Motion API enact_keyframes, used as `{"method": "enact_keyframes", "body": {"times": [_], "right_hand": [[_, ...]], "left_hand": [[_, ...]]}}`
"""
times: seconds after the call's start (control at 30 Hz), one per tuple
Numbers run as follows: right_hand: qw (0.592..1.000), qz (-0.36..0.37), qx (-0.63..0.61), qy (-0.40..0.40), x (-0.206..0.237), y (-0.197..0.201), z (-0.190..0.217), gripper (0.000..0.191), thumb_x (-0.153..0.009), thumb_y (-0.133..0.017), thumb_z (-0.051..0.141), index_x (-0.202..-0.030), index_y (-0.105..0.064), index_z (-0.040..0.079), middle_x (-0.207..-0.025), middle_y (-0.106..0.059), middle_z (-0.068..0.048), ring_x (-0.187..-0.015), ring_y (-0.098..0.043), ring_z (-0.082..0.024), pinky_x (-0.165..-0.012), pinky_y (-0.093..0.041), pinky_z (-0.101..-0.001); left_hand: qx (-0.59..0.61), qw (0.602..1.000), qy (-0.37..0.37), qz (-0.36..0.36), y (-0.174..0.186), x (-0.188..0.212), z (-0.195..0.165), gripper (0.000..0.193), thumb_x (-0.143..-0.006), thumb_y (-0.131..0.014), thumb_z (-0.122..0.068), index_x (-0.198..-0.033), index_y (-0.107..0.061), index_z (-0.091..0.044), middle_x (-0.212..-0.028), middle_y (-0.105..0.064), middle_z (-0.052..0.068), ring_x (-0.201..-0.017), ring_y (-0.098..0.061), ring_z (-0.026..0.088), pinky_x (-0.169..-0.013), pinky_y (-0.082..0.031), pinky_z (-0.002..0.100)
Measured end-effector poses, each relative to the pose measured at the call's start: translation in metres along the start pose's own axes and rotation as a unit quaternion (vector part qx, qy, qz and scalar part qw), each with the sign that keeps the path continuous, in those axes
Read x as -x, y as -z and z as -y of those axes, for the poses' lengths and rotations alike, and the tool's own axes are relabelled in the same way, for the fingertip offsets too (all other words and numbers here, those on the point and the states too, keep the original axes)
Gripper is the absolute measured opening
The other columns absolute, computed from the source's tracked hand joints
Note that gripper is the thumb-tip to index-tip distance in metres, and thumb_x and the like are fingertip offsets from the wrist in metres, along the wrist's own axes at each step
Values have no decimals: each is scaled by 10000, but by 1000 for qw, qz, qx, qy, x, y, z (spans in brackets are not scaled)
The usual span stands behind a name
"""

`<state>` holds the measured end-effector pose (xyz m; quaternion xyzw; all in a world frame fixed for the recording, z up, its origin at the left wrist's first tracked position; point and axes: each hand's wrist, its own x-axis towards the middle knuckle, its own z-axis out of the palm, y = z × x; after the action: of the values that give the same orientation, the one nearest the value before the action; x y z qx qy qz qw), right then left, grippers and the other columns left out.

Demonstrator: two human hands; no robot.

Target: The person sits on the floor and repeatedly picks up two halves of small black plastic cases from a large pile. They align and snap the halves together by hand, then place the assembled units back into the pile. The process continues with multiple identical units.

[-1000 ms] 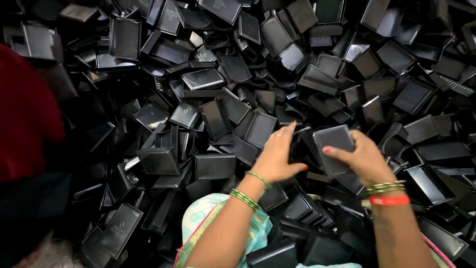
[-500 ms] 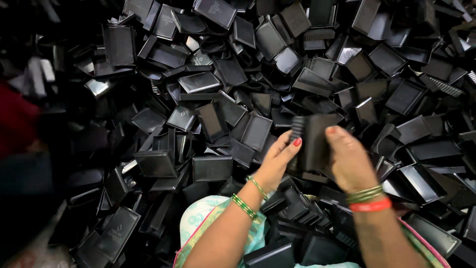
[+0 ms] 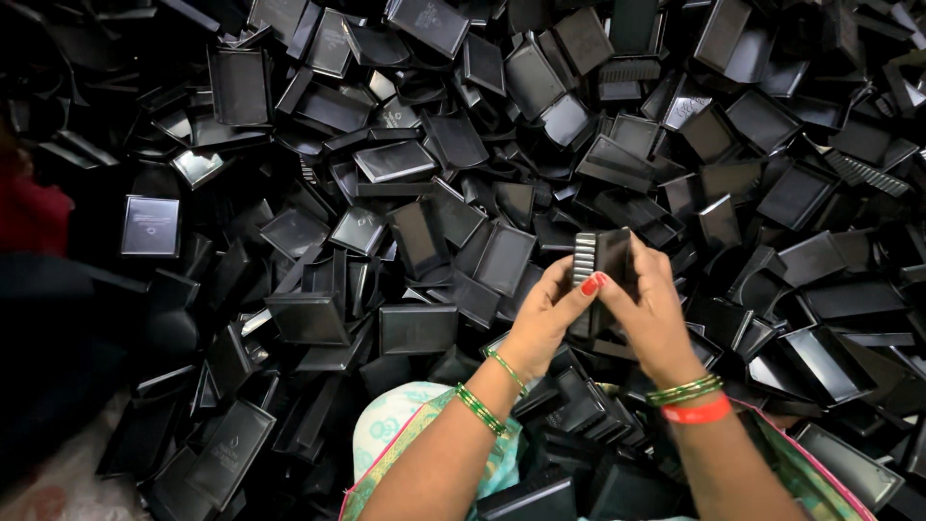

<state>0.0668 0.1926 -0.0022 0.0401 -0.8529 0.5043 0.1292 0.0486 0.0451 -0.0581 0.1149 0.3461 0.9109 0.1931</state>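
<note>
We've got both hands up in front of us, over a huge heap of black plastic trays (image 3: 309, 318) that fills nearly the whole view. Between them is a small stack of black trays (image 3: 603, 259), held on edge so the ridged rims face left, which is probably why the lips show up as a pale ribbed strip. Our left hand (image 3: 545, 323) is wrapped around the stack's lower left side, thumb with red nail polish pressing near the front face. Our right hand (image 3: 656, 318) is clamped on the right side and back, fingers curled round it. So both hands are closed on the same stack, squeezing from opposite sides, which looks like the way to keep nested trays lined up and tight.

The stack sits just above the heap, not touching it as far as we can tell. Loose trays lie every which way below, some face up, some tipped on edge. Green bangles on both wrists, plus a red band on the right. A patterned light green cloth (image 3: 395, 429) covers our lap, and something red (image 3: 34, 212) shows at the far left, blurred
</note>
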Motion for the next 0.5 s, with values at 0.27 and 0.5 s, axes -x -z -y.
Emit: {"method": "enact_keyframes", "body": {"times": [0.27, 0.5], "right_hand": [[988, 53, -131, -56, 0, 31, 13, 681, -889, -709, 40, -1525, -468, 58, -1215, -627, -75, -1103, -631, -148, -985, -529, -321], [985, 38, -158, -55, 1, 28, 6, 575, -889, -742, 82, -1403, -487, 59, -1159, -632, -71, -1068, -625, -127, -941, -520, -299]], "left_hand": [[-16, 1000, 17, 14, -2, 1, -3, 623, -946, -754, -240, -1470, -508, -8, -1255, -623, 44, -1152, -589, 118, -1038, -478, 288], [-144, 989, -22, 20, -11, 8, -18, 744, -819, -834, -213, -1456, -491, -36, -1305, -627, 47, -1191, -611, 143, -1032, -508, 310]]}}
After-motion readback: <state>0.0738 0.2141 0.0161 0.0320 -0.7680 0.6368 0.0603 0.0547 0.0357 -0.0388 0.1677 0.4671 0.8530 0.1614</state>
